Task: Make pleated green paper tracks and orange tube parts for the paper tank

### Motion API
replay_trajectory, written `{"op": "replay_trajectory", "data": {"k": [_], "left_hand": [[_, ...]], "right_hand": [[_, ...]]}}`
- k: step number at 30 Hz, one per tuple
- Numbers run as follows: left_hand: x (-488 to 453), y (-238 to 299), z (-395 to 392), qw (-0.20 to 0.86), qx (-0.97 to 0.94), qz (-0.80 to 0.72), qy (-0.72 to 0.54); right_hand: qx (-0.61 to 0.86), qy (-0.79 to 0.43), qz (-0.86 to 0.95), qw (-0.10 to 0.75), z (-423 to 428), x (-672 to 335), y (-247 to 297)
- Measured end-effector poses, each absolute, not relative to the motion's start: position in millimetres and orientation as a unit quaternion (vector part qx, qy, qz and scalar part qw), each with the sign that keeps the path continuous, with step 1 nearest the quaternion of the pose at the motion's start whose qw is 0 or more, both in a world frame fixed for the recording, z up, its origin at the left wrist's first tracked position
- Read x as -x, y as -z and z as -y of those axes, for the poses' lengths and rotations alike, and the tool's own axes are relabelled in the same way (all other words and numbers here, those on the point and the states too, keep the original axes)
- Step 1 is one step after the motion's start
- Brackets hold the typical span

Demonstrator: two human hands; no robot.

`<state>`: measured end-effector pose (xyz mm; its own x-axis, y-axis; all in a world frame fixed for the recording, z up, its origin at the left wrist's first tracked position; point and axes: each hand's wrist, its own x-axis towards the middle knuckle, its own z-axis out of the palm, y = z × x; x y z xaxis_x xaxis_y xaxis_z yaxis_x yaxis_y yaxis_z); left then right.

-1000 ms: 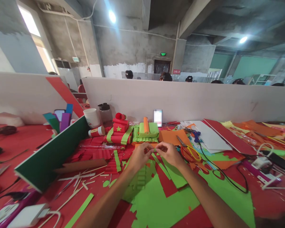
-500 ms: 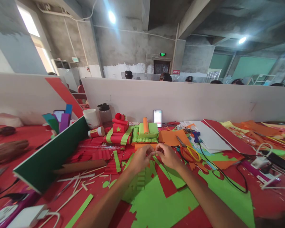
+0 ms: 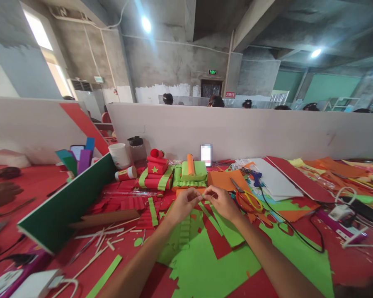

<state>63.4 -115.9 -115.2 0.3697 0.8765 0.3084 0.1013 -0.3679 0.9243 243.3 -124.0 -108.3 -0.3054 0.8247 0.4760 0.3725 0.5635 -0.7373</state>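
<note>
1. Co-worker's hand (image 3: 3, 195), far left edge: slid back toward the edge since half a second ago, uncovering a thin dark stick (image 3: 14, 207). Own hands almost unmoved.
2. Nearest: green strip (image 3: 104, 276) at lower left, lying on the red tabletop (image 3: 124, 250); big ragged green sheet (image 3: 217, 273) spread between the forearms.
3. Power strip (image 3: 37, 258) in the left corner, white charger (image 3: 37, 283) beside it. Pale sticks (image 3: 111, 245) scattered to the right of these.
4. Left hand (image 3: 184, 203): fingers curled, thumb and fingertips pinching. Right hand (image 3: 220, 201): same, fingertips meeting the left's.
5. Small green piece (image 3: 202, 195) pinched between both hands' fingertips, above the green paper; mostly hidden by fingers, shape can't be told.
6. Dark green board (image 3: 65, 203) stands on edge at left. Scissors with yellow handle (image 3: 253, 201) lie right of the right hand, near an orange sheet (image 3: 226, 181).
7. Just beyond the hands: green paper model (image 3: 197, 173) with orange roll (image 3: 191, 164) on top; red paper model (image 3: 155, 169) with a star, just left of it.
8. Farther: phone (image 3: 206, 155) upright against the pale partition (image 3: 248, 132); heads of people beyond.
</note>
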Motion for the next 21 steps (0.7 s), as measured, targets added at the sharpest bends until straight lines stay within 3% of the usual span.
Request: {"op": "replay_trajectory", "data": {"k": [21], "left_hand": [[-64.7,118.5,115.6,0.395,-0.727,-0.36,-0.432]], "right_hand": [[0.392,-0.271,0.751,0.457,125.9,-243.2,105.8]]}}
